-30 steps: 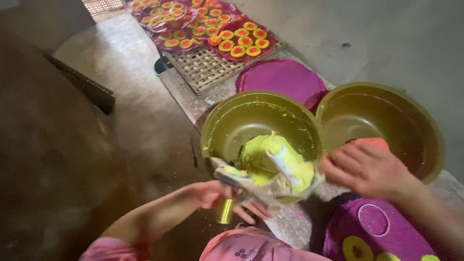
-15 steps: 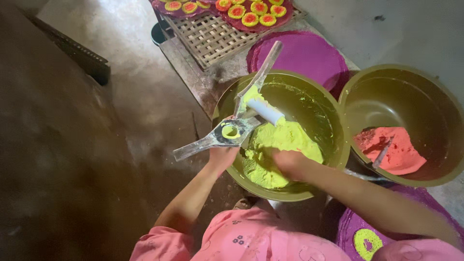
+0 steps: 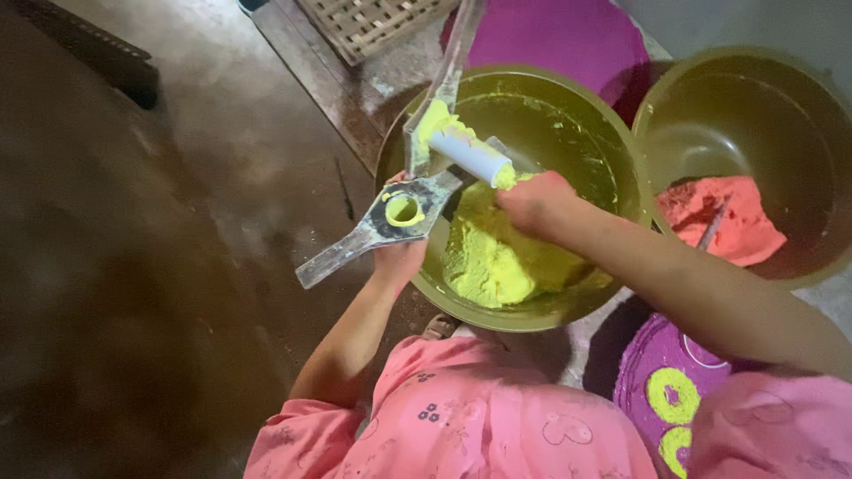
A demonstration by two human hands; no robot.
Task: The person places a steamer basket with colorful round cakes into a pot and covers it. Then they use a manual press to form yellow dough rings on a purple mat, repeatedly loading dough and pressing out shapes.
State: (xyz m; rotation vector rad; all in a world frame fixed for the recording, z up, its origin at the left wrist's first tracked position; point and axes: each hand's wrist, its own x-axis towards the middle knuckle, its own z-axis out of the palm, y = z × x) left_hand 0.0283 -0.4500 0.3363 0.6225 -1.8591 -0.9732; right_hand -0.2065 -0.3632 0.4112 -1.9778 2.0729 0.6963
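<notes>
My left hand [image 3: 399, 259] grips a hinged metal press mould [image 3: 383, 222] from below, at the near left rim of an olive bowl [image 3: 621, 146]. The mould stands open. Its lower plate carries a ring of yellow-green powder, and its raised upper arm [image 3: 446, 84] bears a white cylinder [image 3: 470, 155] smeared with the same powder. My right hand [image 3: 537, 204] is inside the bowl, just right of the cylinder's tip, with its fingers curled down into the heap of yellow-green powder [image 3: 493, 266].
A second olive bowl [image 3: 661, 93] on the right holds red-orange powder [image 3: 723, 222] with a tool stuck in it. A purple tray [image 3: 568, 35] and a woven tray [image 3: 364, 22] lie beyond. Another purple tray [image 3: 635, 390] with yellow rings sits at my right knee. Dark floor lies to the left.
My right hand left the area by the red bowl and went into the yellow-green powder, then rose toward the cylinder. The mould was swung open and lifted to the bowl's left rim.
</notes>
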